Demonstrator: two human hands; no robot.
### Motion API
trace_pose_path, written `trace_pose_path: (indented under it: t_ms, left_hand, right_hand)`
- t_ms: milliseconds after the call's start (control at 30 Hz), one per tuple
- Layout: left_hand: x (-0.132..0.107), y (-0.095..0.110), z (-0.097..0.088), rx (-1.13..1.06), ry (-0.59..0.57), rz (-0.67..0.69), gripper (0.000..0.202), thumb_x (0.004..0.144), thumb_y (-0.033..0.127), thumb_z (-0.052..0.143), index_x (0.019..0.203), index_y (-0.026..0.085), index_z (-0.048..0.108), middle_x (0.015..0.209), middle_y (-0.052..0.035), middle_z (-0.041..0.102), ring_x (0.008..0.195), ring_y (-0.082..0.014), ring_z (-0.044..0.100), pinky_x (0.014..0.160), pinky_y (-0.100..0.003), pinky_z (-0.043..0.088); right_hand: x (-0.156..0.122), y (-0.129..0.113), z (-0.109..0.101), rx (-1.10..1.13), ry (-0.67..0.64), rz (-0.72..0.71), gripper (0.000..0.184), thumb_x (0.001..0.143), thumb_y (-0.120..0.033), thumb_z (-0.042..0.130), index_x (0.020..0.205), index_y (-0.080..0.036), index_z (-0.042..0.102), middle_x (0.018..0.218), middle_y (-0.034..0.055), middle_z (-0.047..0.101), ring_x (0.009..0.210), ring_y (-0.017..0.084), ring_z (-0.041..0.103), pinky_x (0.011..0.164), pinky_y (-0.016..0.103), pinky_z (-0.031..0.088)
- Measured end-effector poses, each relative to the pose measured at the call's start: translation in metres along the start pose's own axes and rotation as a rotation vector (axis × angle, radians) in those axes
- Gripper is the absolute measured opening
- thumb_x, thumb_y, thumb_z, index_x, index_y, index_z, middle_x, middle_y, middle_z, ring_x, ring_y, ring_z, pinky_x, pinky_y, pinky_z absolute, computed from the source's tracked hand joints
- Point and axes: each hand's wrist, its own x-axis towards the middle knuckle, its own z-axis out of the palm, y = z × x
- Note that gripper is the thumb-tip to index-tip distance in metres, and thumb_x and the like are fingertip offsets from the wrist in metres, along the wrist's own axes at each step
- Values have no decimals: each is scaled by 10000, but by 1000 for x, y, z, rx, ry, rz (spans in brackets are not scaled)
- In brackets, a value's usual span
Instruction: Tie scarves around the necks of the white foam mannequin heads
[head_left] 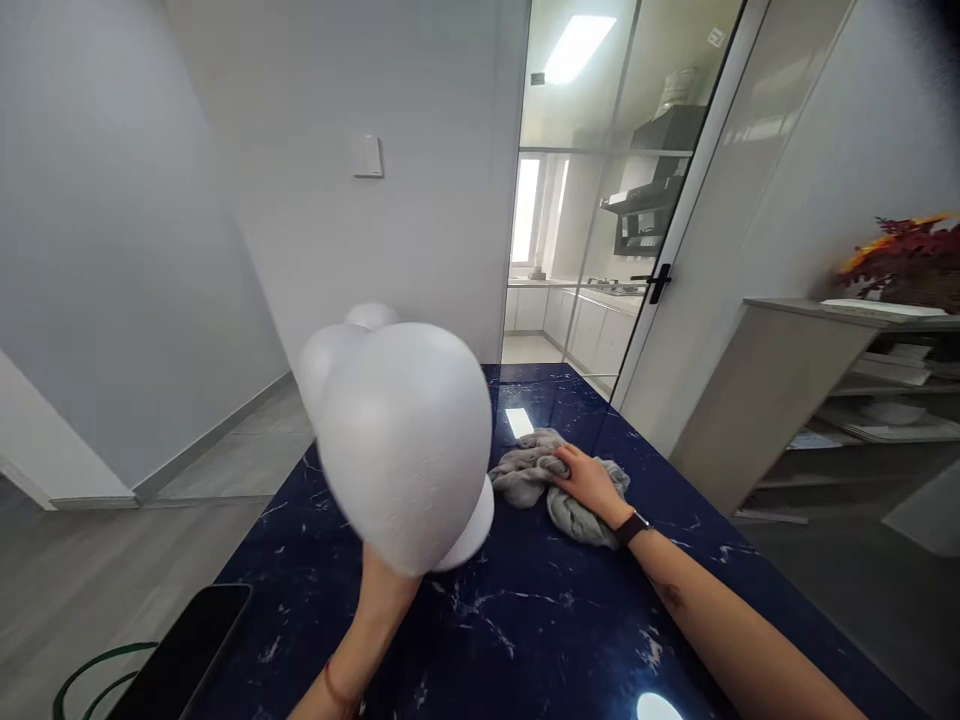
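Observation:
A large white rounded form (405, 440), smooth like foam and with several lobes, stands up over the left side of the dark blue marbled table (510, 620). Its kind does not show clearly, and it is slightly blurred. My left hand (386, 590) grips it from below on the near side, with the fingers hidden behind it. To the right, a crumpled grey scarf-like cloth (521, 475) lies on the tabletop. My right hand (589, 482) is closed on a fold of this cloth, fingers bent into it. A dark band circles the right wrist.
A black flat device (184, 650) with a green cord (105, 660) sits at the table's near left edge. Beyond the table are a wall and a glass door (585, 200) onto a kitchen. On the right stands a shelf unit (810, 400) with red and orange flowers (907, 260) on top.

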Motion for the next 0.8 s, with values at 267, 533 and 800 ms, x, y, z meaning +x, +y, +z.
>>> trace_pose_path:
  t_ms: [267, 533, 800]
  left_hand:
    - [40, -17, 57, 74, 10, 181, 763, 636, 446, 696, 1290, 171, 416, 1304, -168, 480, 1193, -329, 470, 1009, -480, 376]
    - [25, -29, 53, 204, 106, 86, 879, 576, 452, 739, 1316, 194, 342, 1232, -141, 470, 1155, -341, 465, 945, -504, 403]
    - [12, -17, 59, 271, 22, 97, 864, 602, 406, 722, 1324, 164, 313, 1171, -152, 441, 1103, -362, 451, 890, -529, 404]
  right_hand:
    - [0, 22, 1, -237, 261, 193, 253, 791, -201, 527, 1022, -193, 628, 1242, 118, 551, 1096, 286, 482, 841, 408, 367]
    - [4, -10, -14, 249, 488, 326, 251, 849, -279, 369, 823, -149, 581, 814, 83, 629, 760, 195, 523, 715, 337, 384]
    - [-1, -29, -10, 579, 598, 336, 296, 884, -347, 294, 799, -175, 519, 731, 41, 568, 648, 141, 492, 600, 268, 435]
